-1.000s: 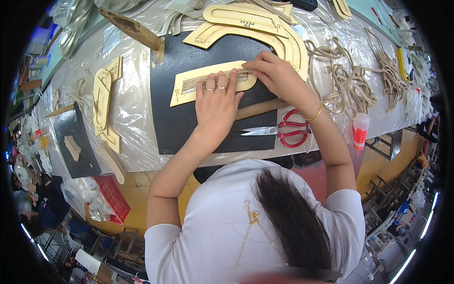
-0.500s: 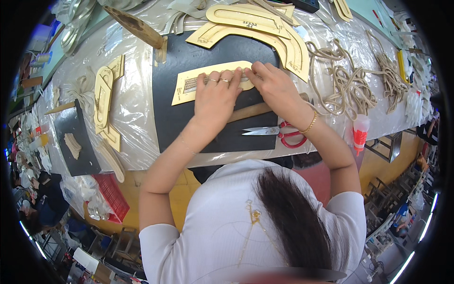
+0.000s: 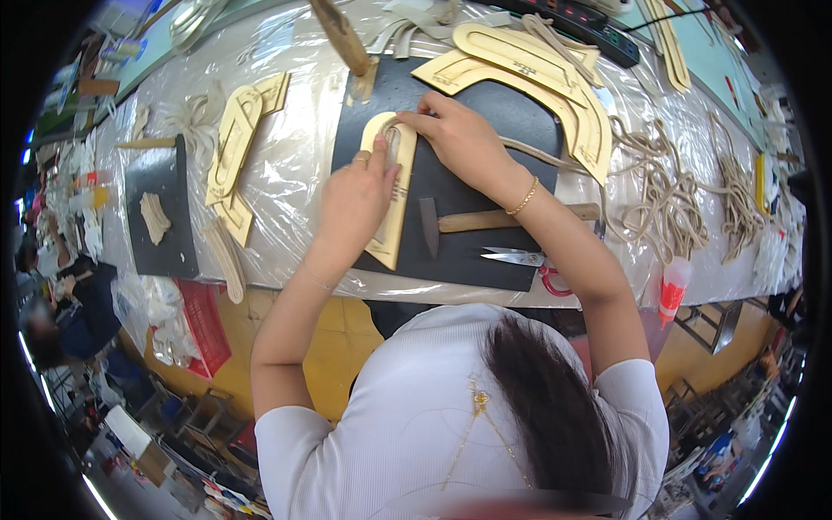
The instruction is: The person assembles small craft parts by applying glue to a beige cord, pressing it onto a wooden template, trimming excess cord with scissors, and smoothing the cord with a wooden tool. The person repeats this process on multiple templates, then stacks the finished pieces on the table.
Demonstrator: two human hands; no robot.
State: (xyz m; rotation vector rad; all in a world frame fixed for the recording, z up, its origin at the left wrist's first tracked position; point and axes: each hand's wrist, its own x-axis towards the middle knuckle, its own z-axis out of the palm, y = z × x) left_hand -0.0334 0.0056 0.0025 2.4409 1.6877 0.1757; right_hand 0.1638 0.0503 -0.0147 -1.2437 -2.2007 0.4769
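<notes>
Rotated, the flat, round-ended template (image 3: 401, 189) holds seemingly braided cord (image 3: 393, 144).

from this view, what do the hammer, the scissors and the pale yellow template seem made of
Hammer: tan, matte handle, apparently wood; dark grey head, probably metal. Scissors: shiny silvery blades, likely steel; smooth red handles, perhaps plastic-coated. Template: flat, pale yellow, smooth sheet; plastic or board, I can't tell which.

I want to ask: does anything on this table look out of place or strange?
Mostly the pale rope right of the black board: it lies in a loose tangle, its loops crossing without order. The red-tipped bottle also sits at the table's near edge, where it might get knocked off. I see no spill or damage.
</notes>
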